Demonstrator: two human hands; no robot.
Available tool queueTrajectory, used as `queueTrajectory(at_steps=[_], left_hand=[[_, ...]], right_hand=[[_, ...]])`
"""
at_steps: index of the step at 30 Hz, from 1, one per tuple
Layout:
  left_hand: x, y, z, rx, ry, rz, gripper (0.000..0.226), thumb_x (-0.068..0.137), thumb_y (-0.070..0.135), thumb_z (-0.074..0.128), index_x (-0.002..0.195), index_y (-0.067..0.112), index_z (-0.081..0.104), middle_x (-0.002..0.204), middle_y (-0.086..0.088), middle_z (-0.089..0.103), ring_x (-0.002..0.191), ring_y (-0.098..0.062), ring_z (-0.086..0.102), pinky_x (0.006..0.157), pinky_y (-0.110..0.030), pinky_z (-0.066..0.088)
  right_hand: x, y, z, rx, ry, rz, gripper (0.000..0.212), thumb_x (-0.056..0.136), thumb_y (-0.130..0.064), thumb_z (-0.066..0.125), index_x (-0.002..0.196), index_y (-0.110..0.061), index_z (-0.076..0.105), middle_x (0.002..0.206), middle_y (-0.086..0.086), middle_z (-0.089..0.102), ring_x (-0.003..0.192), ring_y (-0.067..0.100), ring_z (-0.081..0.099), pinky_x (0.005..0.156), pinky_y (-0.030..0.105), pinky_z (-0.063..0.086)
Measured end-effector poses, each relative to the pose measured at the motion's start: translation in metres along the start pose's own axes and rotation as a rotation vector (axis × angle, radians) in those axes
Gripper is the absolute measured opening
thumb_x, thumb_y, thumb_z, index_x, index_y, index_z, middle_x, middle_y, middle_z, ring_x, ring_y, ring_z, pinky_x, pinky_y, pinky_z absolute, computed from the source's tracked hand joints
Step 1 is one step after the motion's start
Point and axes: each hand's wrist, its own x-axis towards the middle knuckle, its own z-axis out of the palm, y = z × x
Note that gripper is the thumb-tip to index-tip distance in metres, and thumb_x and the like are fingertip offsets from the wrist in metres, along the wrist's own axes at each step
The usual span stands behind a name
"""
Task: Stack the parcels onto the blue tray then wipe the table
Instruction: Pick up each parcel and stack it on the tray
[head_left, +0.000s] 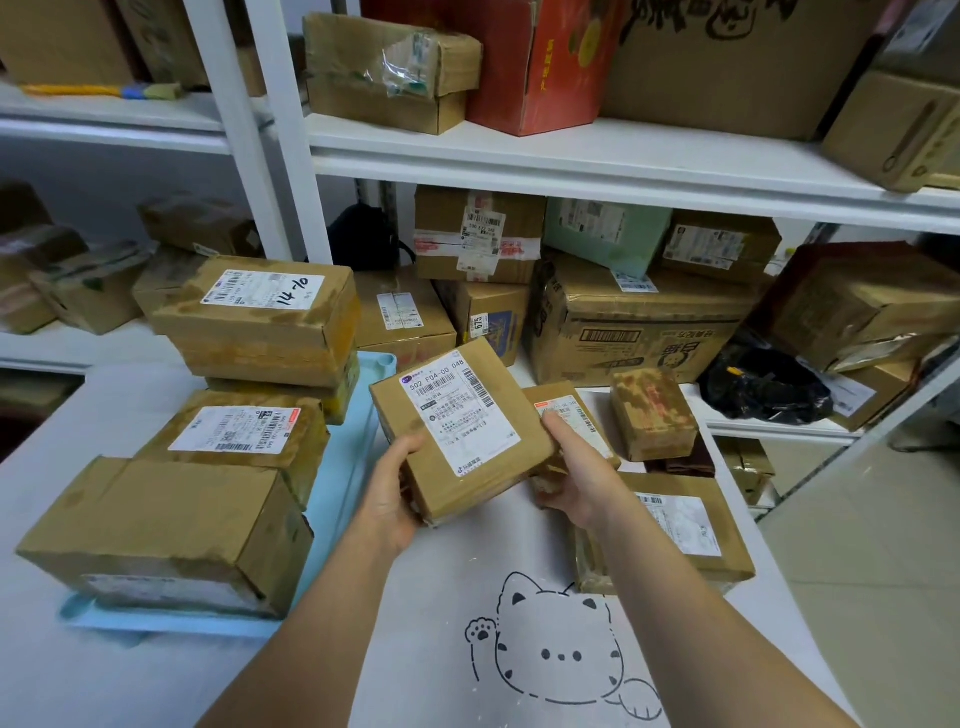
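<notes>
I hold a brown labelled parcel (457, 426) in the air over the middle of the table, tilted. My left hand (392, 488) grips its near left corner and my right hand (576, 467) grips its right edge. To the left, the blue tray (343, 478) carries several cardboard parcels: a large box (171, 530) at the front, a labelled one (244, 431) behind it, and a two-high stack (265, 317) at the back. Right of my hands, on the table, lie a flat labelled parcel (675, 525), a small stained box (652, 413) and another parcel (566, 410) partly hidden by the held one.
The table (467, 597) has a white cover with a cat drawing (561, 649). White shelves (571, 166) behind and to both sides hold many boxes. A black bag (763, 384) lies on the right shelf. Tiled floor shows at the right.
</notes>
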Motion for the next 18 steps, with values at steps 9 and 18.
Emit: queueTrajectory(at_steps=[9, 18], left_hand=[[0.001, 0.014, -0.003, -0.122, 0.059, -0.297, 0.058, 0.071, 0.060, 0.065, 0.104, 0.013, 0.059, 0.106, -0.015, 0.063, 0.095, -0.032, 0.060, 0.071, -0.046, 0.051], [0.002, 0.006, -0.008, -0.176, 0.002, -0.253, 0.045, 0.077, 0.050, 0.057, 0.105, 0.015, 0.060, 0.104, -0.014, 0.062, 0.099, -0.035, 0.057, 0.080, -0.050, 0.048]], right_hand=[[-0.009, -0.015, 0.002, -0.028, -0.131, 0.074, 0.041, 0.085, -0.066, 0.046, 0.094, -0.028, 0.060, 0.097, 0.002, 0.057, 0.085, 0.020, 0.060, 0.074, 0.032, 0.047], [-0.005, -0.014, 0.006, -0.075, -0.193, 0.059, 0.039, 0.076, -0.059, 0.064, 0.100, -0.028, 0.057, 0.102, 0.000, 0.054, 0.094, 0.018, 0.059, 0.080, 0.037, 0.050]])
